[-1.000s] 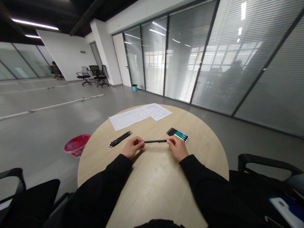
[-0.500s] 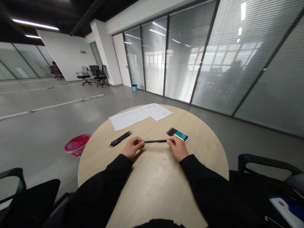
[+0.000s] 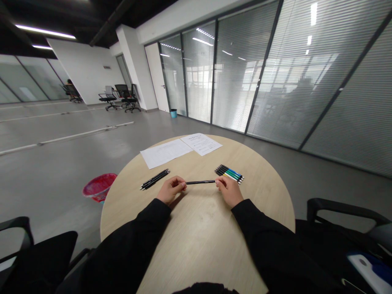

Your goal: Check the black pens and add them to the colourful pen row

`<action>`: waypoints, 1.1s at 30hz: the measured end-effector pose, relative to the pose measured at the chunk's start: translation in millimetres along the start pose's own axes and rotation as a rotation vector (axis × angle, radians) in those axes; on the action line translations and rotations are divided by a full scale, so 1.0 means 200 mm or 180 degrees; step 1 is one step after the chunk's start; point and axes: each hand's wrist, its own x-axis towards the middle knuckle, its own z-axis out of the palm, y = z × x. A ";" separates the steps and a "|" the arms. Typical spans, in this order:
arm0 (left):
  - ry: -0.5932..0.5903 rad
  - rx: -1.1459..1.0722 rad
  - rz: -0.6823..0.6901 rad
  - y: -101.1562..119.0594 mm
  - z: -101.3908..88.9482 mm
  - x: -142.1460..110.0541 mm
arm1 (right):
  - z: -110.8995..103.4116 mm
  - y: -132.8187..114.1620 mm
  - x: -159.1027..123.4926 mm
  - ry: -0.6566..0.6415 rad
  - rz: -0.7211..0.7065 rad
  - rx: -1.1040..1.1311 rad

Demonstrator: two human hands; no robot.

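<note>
A black pen (image 3: pixel 200 182) stretches level between my two hands, over the middle of the round wooden table (image 3: pixel 196 228). My left hand (image 3: pixel 172 189) pinches its left end between thumb and fingers. At the other end, the fingertips of my right hand (image 3: pixel 228 189) are closed on it. Just left of my left hand lies a small group of black pens (image 3: pixel 155 179), side by side at a slant. Beyond my right hand is a row of pens with blue, green and white barrels (image 3: pixel 229 172), partly hidden by that hand.
Two printed paper sheets, a left one (image 3: pixel 167 153) and a right one (image 3: pixel 202 143), lie at the table's far edge. A red-lined bin (image 3: pixel 99 187) stands on the floor at left. Chairs flank the table, one armrest (image 3: pixel 346 210) showing at right.
Hardly anything differs. Both hands hold the pen in the same place; its clip, visible near the right end before, shows less distinctly now.
</note>
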 end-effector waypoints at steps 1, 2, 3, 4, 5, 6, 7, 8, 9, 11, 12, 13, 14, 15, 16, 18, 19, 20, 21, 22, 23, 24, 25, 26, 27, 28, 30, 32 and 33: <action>0.0000 0.0000 0.0000 0.00 0.00 0.00 | 0.00 0.00 0.00 -0.0002 -0.0010 -0.0009; 0.0004 -0.0004 -0.0002 0.00 0.00 0.00 | 0.00 -0.01 0.00 -0.0012 -0.0024 -0.0020; 0.0005 -0.0013 -0.0007 0.00 0.00 0.00 | -0.01 -0.01 0.00 -0.0021 -0.0036 -0.0034; 0.0005 -0.0018 -0.0010 0.00 0.00 0.00 | -0.01 -0.01 0.00 -0.0028 -0.0042 -0.0050; 0.0006 -0.0018 -0.0007 0.00 0.00 0.00 | -0.01 -0.01 0.00 -0.0033 -0.0042 -0.0066; 0.0006 -0.0012 0.0000 0.00 0.00 0.00 | -0.01 -0.01 0.00 -0.0036 -0.0036 -0.0077; 0.0007 0.0000 0.0007 0.00 0.00 0.00 | -0.01 -0.01 0.00 -0.0039 -0.0025 -0.0083; 0.0009 0.0015 0.0014 0.00 0.00 0.00 | -0.01 -0.01 0.00 -0.0040 -0.0013 -0.0083; 0.0010 0.0029 0.0015 0.00 0.00 0.00 | -0.01 -0.01 0.00 -0.0038 -0.0004 -0.0080; 0.0024 0.0033 0.0003 0.01 0.01 0.00 | -0.01 -0.01 0.00 -0.0050 0.0004 -0.0073; 0.0037 0.0027 -0.0003 0.01 0.01 0.00 | -0.01 -0.01 0.00 -0.0054 0.0005 -0.0072; 0.0046 0.0024 -0.0009 0.01 0.01 0.00 | -0.01 -0.02 0.00 -0.0060 0.0004 -0.0075; 0.0051 0.0030 -0.0013 0.02 0.01 -0.01 | -0.01 -0.02 0.00 -0.0068 0.0004 -0.0080; 0.0052 0.0043 -0.0014 0.02 0.01 -0.01 | -0.01 -0.02 0.00 -0.0074 0.0004 -0.0085; 0.0048 0.0060 -0.0009 0.02 0.01 -0.01 | -0.01 -0.02 0.00 -0.0080 0.0004 -0.0089; 0.0032 0.0094 0.0007 0.02 0.01 -0.01 | -0.01 -0.02 0.00 -0.0086 0.0005 -0.0094; 0.0030 0.0100 0.0016 0.02 0.01 -0.01 | -0.01 -0.02 0.00 -0.0090 0.0000 -0.0096; 0.0032 0.0094 0.0024 0.02 0.01 -0.01 | -0.01 -0.02 0.00 -0.0094 -0.0006 -0.0098; 0.0034 0.0082 0.0027 0.02 0.01 -0.01 | -0.01 -0.02 0.00 -0.0094 -0.0012 -0.0100; 0.0039 0.0069 0.0024 0.02 0.01 -0.01 | -0.01 -0.02 0.00 -0.0093 -0.0017 -0.0100; 0.0043 0.0057 0.0017 0.02 0.01 -0.01 | -0.01 -0.02 0.00 -0.0089 -0.0020 -0.0099; 0.0046 0.0045 0.0012 0.02 0.01 -0.01 | -0.01 -0.02 0.00 -0.0087 -0.0021 -0.0099; 0.0045 0.0036 0.0007 0.02 0.01 -0.01 | -0.01 -0.02 0.00 -0.0084 -0.0019 -0.0099; 0.0042 0.0028 0.0002 0.02 0.01 -0.01 | -0.01 -0.02 0.00 -0.0083 -0.0015 -0.0099; 0.0041 0.0020 -0.0002 0.02 0.01 -0.01 | -0.01 -0.02 0.00 -0.0084 -0.0010 -0.0102; 0.0043 0.0011 -0.0003 0.02 0.01 -0.01 | -0.01 -0.02 0.00 -0.0087 -0.0003 -0.0102; 0.0052 0.0001 -0.0007 0.02 0.01 -0.01 | -0.01 -0.02 0.00 -0.0095 0.0011 -0.0096; 0.0060 0.0002 -0.0010 0.02 0.01 -0.01 | -0.01 -0.02 0.00 -0.0104 0.0021 -0.0085; 0.0055 0.0008 -0.0009 0.02 0.01 -0.01 | -0.01 -0.02 0.00 -0.0104 0.0024 -0.0076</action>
